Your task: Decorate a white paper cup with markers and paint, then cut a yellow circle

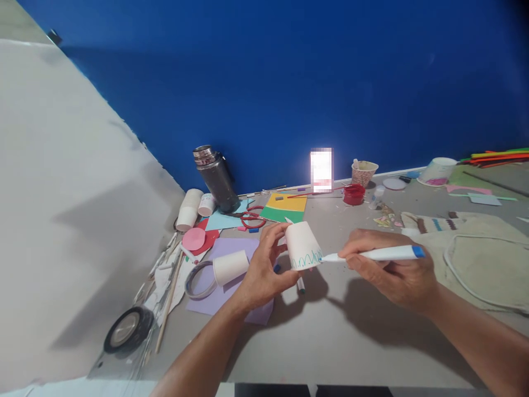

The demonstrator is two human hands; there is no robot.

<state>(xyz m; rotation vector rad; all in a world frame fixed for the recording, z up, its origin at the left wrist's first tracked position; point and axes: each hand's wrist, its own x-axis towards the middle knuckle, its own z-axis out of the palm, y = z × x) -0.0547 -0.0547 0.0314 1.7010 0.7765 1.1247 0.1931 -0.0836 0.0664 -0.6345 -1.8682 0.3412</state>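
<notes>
A white paper cup [303, 242], bottom end up and slightly tilted, is held above the table by my left hand [266, 267], its fingers and thumb around the cup's left side. Teal wavy marks run along the cup's lower rim. My right hand [388, 270] is closed on a white marker [382, 253] with a blue end. The marker's tip touches the cup near the right end of the marks. Below the cup, part of another marker [301, 285] lies on the table. A second white cup [231, 268] rests on its side on purple paper [256, 315].
A dark flask [217, 179] stands near the blue wall, with red-handled scissors [253, 222] before it. Tape rolls [128, 330], sticks and stacked cups [189, 210] are at left. A patterned cup [363, 173], red container [354, 194] and cloth bag [487, 264] are at right.
</notes>
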